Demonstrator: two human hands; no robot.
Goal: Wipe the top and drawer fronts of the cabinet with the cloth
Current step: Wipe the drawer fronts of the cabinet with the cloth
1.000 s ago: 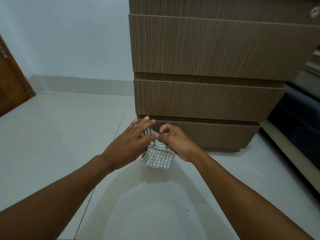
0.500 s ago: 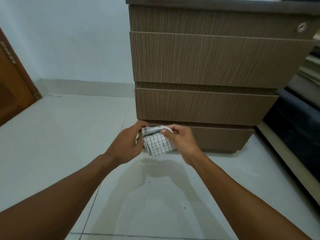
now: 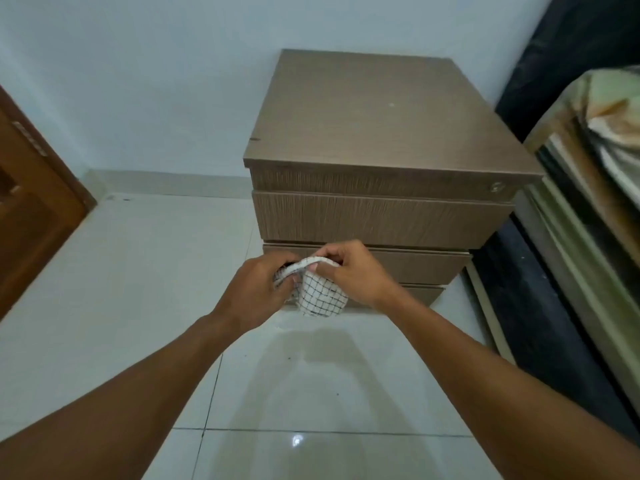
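Observation:
A brown wood-grain cabinet [image 3: 381, 126] stands against the pale wall, its bare top and several drawer fronts [image 3: 381, 216] in view. In front of the lower drawers I hold a white cloth with a black grid [image 3: 320, 294] between both hands, clear of the cabinet. My left hand [image 3: 258, 291] grips its left side with curled fingers. My right hand [image 3: 353, 271] pinches the folded upper edge. The lowest drawer is partly hidden behind my hands.
A glossy white tiled floor [image 3: 138, 289] spreads to the left and in front. A brown wooden door [image 3: 31, 209] is at the far left. On the right a bed with a dark base [image 3: 540, 306] and patterned bedding [image 3: 602, 133] sits close beside the cabinet.
My view has risen from low in front of the drawers, so the cabinet top now shows. Both hands have lifted with the cloth and gathered it into a tighter fold.

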